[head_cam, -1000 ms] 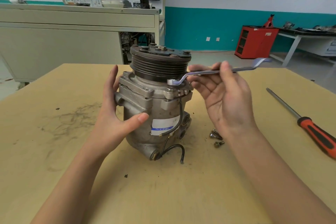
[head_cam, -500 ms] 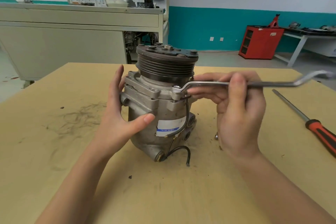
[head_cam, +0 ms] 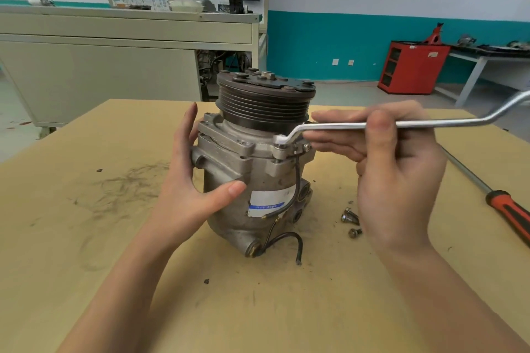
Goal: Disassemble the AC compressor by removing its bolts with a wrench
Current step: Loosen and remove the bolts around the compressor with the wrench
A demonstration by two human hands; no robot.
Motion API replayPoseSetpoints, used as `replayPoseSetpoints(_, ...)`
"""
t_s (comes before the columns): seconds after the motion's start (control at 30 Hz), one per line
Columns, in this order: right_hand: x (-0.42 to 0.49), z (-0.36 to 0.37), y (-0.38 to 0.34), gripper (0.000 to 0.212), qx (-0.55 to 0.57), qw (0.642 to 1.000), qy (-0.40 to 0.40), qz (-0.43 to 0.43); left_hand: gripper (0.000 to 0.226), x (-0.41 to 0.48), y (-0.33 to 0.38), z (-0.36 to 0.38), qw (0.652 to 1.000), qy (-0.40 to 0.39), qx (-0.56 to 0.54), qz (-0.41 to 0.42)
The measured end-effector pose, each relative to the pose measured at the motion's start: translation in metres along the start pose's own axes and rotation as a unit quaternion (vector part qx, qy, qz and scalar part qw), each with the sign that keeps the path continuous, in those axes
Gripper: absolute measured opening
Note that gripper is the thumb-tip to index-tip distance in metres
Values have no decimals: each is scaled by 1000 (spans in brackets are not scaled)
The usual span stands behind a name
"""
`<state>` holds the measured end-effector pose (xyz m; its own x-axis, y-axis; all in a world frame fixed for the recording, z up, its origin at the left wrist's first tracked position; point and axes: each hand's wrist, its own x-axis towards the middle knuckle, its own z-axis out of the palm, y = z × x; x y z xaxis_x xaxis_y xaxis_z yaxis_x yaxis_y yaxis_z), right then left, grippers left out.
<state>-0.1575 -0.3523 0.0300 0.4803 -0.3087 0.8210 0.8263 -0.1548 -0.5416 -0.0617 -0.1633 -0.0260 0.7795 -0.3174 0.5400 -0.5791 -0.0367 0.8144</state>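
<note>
AC compressor (head_cam: 252, 180) stands upright on the bench (head_cam: 86, 238); left hand (head_cam: 186, 189) cups its left side, fingers (head_cam: 191, 120) straight. Ring of the wrench (head_cam: 430, 123) sits on 1 flange bolt (head_cam: 279, 141), shaft running right, pinched in the right hand (head_cam: 398, 180) near the ring.

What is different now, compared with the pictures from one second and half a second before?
The right hand, holding the wrench, swung the handle from pointing far-right round toward the person; it now points right. The ring end stays on the same corner of the compressor. The left hand steadies the body as before; the two loose bolts and the screwdriver have not moved.
</note>
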Motion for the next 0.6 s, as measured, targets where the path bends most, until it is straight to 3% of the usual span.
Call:
replayPoseSetpoints(0.13,-9,4,-2,6,-60,993,-44,-97,115,0,-1,0,1000,-1,-5,5)
replayPoseSetpoints(0.23,-12,4,4,10,-50,991,-38,-116,113,0,-1,0,1000,1,-5,12)
replayPoseSetpoints(0.27,-11,3,7,12,-28,995,-29,-89,114,0,-1,1,1000,2,-5,13)
replayPoseSetpoints(0.33,-1,1,14,22,57,997,2,51,115,0,-1,1,1000,3,-6,10)
replayPoseSetpoints(0.43,17,-5,20,33,217,925,27,309,115,0,0,1,1000,1,-6,8)
replayPoseSetpoints(0.5,22,-8,22,34,244,904,28,350,116,1,1,1,1000,-4,-5,9)
replayPoseSetpoints(0.6,19,-8,19,34,221,933,46,281,117,0,0,0,1000,-3,1,8)
